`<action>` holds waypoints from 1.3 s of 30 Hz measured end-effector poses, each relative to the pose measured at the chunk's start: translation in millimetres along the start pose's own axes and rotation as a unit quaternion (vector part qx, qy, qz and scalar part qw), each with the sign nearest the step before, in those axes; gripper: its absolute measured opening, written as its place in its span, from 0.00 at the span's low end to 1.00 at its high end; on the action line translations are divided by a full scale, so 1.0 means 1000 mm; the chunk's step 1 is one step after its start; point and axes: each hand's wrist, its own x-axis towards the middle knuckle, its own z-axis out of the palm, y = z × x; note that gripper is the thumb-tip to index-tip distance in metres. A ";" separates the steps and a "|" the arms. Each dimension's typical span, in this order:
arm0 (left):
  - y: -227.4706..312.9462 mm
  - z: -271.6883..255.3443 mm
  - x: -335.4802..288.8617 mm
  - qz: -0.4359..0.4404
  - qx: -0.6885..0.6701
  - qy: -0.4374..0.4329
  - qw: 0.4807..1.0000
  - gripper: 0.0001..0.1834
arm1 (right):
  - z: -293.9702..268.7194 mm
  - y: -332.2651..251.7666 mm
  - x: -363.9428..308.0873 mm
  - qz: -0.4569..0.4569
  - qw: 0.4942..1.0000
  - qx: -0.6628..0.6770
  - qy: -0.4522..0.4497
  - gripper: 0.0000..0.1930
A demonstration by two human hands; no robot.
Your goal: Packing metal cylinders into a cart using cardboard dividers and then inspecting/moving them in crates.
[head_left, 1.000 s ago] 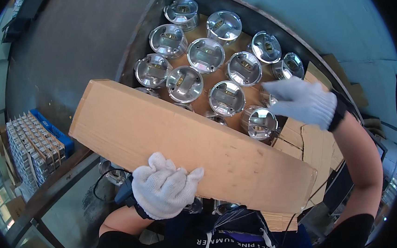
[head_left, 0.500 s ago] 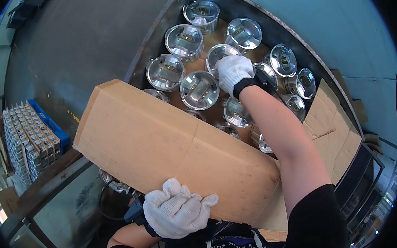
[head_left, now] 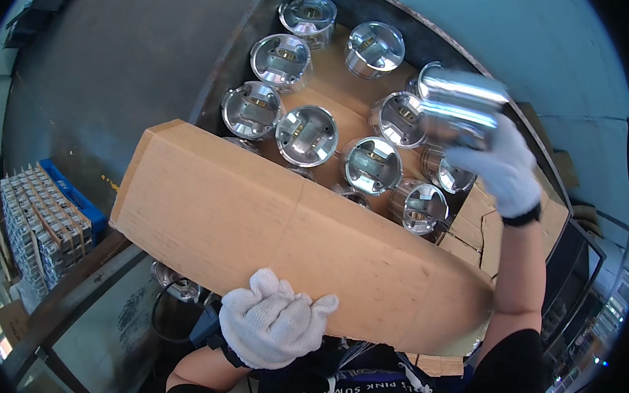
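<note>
My right hand [head_left: 505, 163], in a white knit glove, grips a shiny metal piston [head_left: 463, 107]. The piston is tilted on its side above the right edge of a dark metal bin and smeared by motion. My left hand [head_left: 276, 321], also gloved, rests against the near side of a brown cardboard sheet [head_left: 279, 221], its fingers loosely bent and thumb apart, with nothing seen in it. The bent sheet slants across the bin and hides some pistons. Beyond it, several pistons stand with their hollow ends up, among them one in the middle [head_left: 307, 136] and one nearer [head_left: 373, 166].
The bin's wall [head_left: 207, 105] runs along the left and far right. Flattened cardboard [head_left: 494, 230] lies at its right corner. To the left, stacked metal parts [head_left: 39, 218] stand by a blue crate [head_left: 70, 190]. A metal rail [head_left: 78, 293] crosses the lower left.
My right hand has lifted a piston from the middle of the bin and carried it to the right. The cardboard's right end now reaches farther right; my left hand has barely moved.
</note>
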 end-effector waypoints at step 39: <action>0.009 -0.007 0.013 -0.046 0.016 -0.005 0.999 0.11 | 0.067 -0.009 0.045 -0.121 0.985 -0.121 -0.023 0.18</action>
